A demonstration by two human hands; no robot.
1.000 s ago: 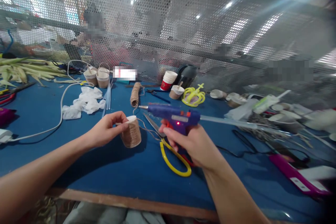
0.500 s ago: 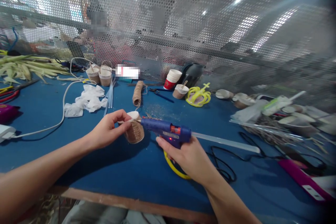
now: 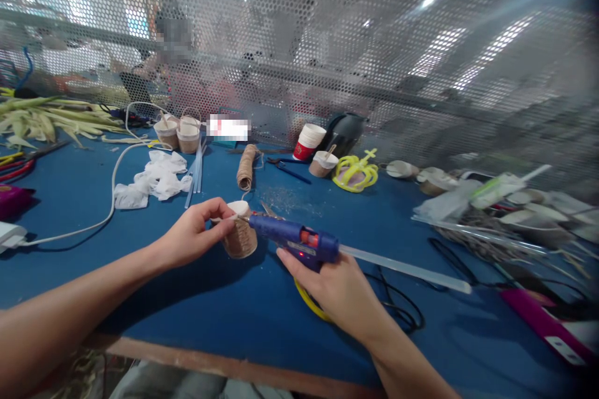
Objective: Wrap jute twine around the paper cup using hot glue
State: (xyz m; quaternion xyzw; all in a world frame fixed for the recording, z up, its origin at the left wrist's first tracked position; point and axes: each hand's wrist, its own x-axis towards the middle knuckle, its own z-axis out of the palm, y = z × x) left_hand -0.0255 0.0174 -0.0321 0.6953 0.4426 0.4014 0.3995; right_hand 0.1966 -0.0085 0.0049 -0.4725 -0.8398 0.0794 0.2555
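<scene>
My left hand (image 3: pixel 189 235) pinches a small paper cup wrapped in brown twine (image 3: pixel 239 238), held tilted just above the blue table (image 3: pixel 224 305). My right hand (image 3: pixel 334 290) grips a blue glue gun (image 3: pixel 294 238) with a red light on its side. A clear glue stick (image 3: pixel 407 268) sticks out of the gun's back. The gun's nozzle touches the cup near its white rim. Yellow-handled scissors (image 3: pixel 309 300) lie under my right hand, mostly hidden.
A spool of twine (image 3: pixel 246 166), white crumpled paper (image 3: pixel 152 179), a white cable (image 3: pixel 110 190), wrapped cups (image 3: pixel 178 133), a red-and-white cup stack (image 3: pixel 306 141) and a yellow crown shape (image 3: pixel 354 171) lie beyond. Clutter fills the right side. A perforated metal screen (image 3: pixel 327 56) backs the table; people sit behind it.
My right hand lowered the glue gun and swung it left until its nozzle met the cup's rim. The left hand kept hold of the cup, tilting it slightly.
</scene>
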